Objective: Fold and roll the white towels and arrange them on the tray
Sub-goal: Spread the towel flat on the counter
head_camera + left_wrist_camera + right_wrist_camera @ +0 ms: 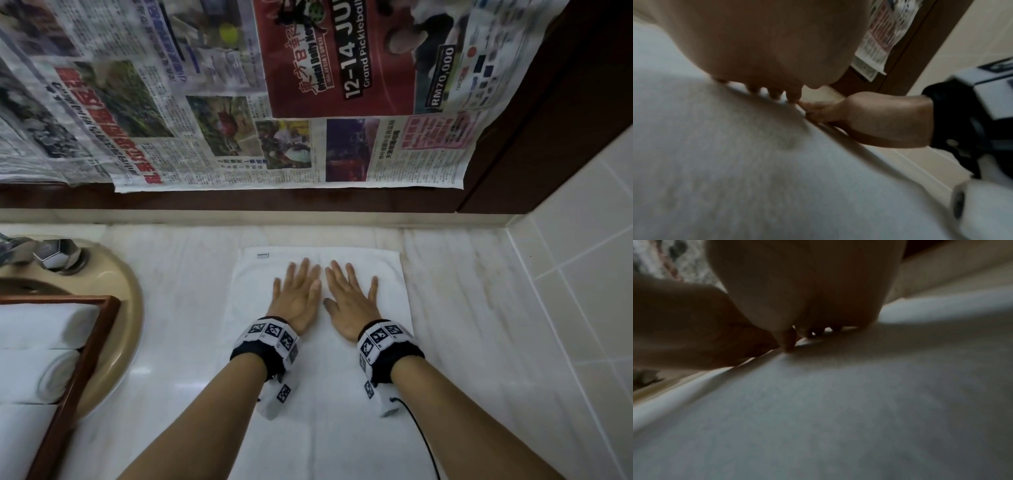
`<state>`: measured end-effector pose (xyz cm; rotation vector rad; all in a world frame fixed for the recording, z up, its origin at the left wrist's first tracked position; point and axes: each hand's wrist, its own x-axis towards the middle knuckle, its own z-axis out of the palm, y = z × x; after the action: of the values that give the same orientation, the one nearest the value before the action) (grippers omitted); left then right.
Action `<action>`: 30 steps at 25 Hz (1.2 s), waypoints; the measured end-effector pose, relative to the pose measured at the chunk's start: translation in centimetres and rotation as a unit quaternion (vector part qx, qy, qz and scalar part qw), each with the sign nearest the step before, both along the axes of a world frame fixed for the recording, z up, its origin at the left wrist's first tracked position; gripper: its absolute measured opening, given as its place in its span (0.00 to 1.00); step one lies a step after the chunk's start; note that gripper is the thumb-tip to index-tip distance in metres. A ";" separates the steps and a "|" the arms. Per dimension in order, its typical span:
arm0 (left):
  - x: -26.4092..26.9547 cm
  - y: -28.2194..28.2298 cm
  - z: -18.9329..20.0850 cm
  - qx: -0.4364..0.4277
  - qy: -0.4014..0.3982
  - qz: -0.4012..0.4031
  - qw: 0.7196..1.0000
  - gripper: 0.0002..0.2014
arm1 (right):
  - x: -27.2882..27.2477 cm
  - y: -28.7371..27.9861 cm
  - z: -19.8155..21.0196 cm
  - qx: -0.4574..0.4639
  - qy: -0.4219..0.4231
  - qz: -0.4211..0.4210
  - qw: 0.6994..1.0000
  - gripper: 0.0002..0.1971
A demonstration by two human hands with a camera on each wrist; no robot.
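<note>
The head camera looks steeply down from above on a white towel [322, 377] spread on the counter [455, 308], with newspaper [239, 102] on the wall ahead. Each wrist camera sits low, just above the towel [735, 162] [838, 402], facing forward under its own palm. All three views share the towel; the left wrist view also catches the right hand [869, 120].
</note>
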<state>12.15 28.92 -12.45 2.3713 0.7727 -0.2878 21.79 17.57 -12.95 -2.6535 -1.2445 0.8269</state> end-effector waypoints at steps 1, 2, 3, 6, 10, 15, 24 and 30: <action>0.3 0.0 -0.4 -0.007 -0.003 -0.043 0.999 0.26 | 0.1 0.5 -0.1 0.008 0.012 0.017 1.000 0.31; 0.2 0.7 -1.0 0.004 0.002 -0.049 0.999 0.26 | 0.5 0.8 -0.4 0.007 0.014 0.019 1.000 0.30; 0.0 1.7 -1.4 0.025 0.016 -0.035 0.999 0.26 | 1.1 0.8 -0.6 0.001 0.010 0.012 1.000 0.30; -1.2 4.2 -2.0 0.058 0.058 -0.003 0.997 0.25 | 2.4 0.3 -0.9 -0.014 0.009 0.001 1.000 0.31; -2.4 6.0 -1.5 0.064 0.082 0.038 0.994 0.25 | 3.6 -0.3 -0.8 -0.011 0.015 -0.021 1.000 0.31; -3.3 7.0 -1.6 0.069 0.120 0.085 0.987 0.26 | 6.7 -2.1 -0.7 -0.074 -0.012 -0.100 0.992 0.33; -7.2 -2.2 1.0 0.012 0.080 -0.045 0.996 0.27 | -5.0 -4.6 0.5 -0.043 0.019 0.082 0.996 0.33; -14.5 -0.1 0.1 0.033 0.147 0.154 0.976 0.30 | -4.5 -10.3 0.9 -0.121 -0.038 -0.129 0.983 0.34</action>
<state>-2.37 28.85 -12.33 2.2528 1.2910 -0.4930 17.30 7.23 -12.03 -2.9780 -0.8302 0.8922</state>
